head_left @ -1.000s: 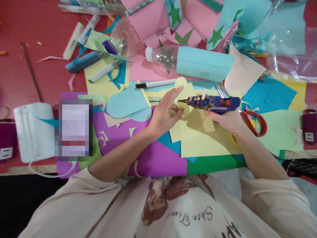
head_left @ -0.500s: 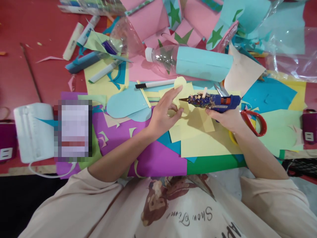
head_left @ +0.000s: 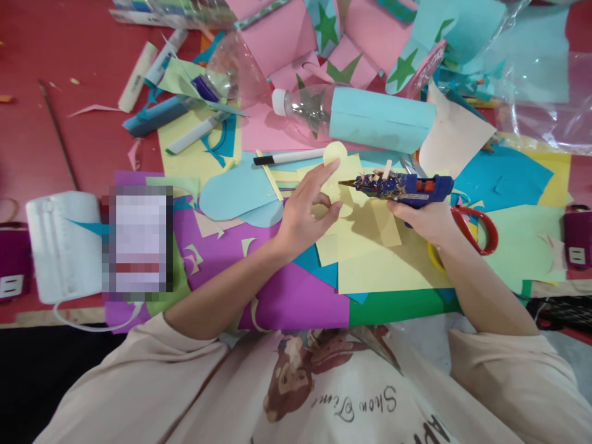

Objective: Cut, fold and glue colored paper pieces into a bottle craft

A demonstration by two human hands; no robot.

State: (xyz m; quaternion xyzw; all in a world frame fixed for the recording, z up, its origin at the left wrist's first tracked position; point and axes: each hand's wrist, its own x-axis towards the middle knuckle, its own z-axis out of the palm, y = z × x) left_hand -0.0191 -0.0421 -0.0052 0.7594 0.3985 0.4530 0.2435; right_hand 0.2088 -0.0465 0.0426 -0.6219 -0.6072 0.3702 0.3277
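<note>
In the head view my right hand [head_left: 423, 216] is wrapped round the handle of a blue glue gun [head_left: 398, 187], its barrel crusted with paper scraps and its nozzle pointing left. Between the thumb and fingers of my left hand [head_left: 308, 213] is a rounded yellow paper cutout [head_left: 335, 153], partly covered by the fingers. The nozzle tip is close to the cutout, and I cannot tell whether they touch. Beneath both lie sheets of yellow paper [head_left: 379, 265]. Red-handled scissors [head_left: 485, 231] rest beside my right wrist, partly hidden.
A plastic bottle [head_left: 383, 117] wrapped in light blue paper lies beyond my hands. Near it are a black-capped marker [head_left: 296, 156] and light blue cutouts [head_left: 226, 191]. To the left lie a phone [head_left: 141, 240] and a white power bank [head_left: 65, 246]. Pink papers [head_left: 282, 43] fill the back.
The glue gun has shifted slightly to the right in my right hand, its nozzle drawing back a little from my left fingers. My left hand has stayed almost still.
</note>
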